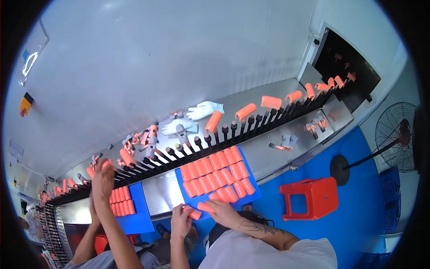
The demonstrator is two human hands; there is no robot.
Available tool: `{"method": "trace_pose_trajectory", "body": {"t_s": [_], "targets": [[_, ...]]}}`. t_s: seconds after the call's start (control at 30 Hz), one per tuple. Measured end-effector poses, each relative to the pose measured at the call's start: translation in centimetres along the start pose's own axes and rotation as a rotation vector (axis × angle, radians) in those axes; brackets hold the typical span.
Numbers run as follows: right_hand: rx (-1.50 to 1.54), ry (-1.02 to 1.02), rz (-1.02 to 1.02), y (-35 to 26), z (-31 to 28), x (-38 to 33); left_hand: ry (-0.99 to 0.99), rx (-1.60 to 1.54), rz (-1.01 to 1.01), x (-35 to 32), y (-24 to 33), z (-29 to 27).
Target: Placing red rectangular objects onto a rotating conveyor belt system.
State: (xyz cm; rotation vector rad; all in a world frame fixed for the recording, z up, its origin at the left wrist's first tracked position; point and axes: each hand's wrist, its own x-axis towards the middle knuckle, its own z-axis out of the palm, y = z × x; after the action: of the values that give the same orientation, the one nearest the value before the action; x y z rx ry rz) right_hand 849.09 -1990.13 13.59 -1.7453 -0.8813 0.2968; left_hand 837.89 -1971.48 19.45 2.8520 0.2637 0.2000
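Observation:
My left hand (180, 221) closes its fingers on an orange curved shell (194, 214) just off the near edge of a blue board (251, 196). Close by on the right, my right hand (227, 215) grips another orange shell (205, 207) between thumb and fingers. The ends of the two shells sit close together; whether they touch I cannot tell. Rows of matching shells (212, 164) cover most of the board, which lies on the metal ledge in front of me.
A line of black upright holders (233, 128) runs behind the board, some carrying orange shells (271, 102). White gloves (205, 110) lie beyond. A co-worker's raised arm (104, 188) is at left beside a second blue board (142, 215). A red stool (310, 198) and fan (397, 126) stand right.

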Motion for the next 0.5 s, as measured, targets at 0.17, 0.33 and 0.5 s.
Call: {"method": "trace_pose_trajectory", "body": {"t_s": [0.17, 0.33, 0.5], "targets": [[-0.404, -0.021, -0.225, 0.3, 0.5, -3.0, 0.080, -0.018, 0.028, -1.1, 2.3, 3.9], [-0.469, -0.065, -0.215, 1.6, -1.4, -5.0, 0.283, -0.476, -0.372, -1.9, 5.8, 7.6], [-0.476, 0.002, -0.196, 3.3, -5.7, -6.2, 0.289, -0.562, -0.303, 0.8, 10.0, 10.1]]}}
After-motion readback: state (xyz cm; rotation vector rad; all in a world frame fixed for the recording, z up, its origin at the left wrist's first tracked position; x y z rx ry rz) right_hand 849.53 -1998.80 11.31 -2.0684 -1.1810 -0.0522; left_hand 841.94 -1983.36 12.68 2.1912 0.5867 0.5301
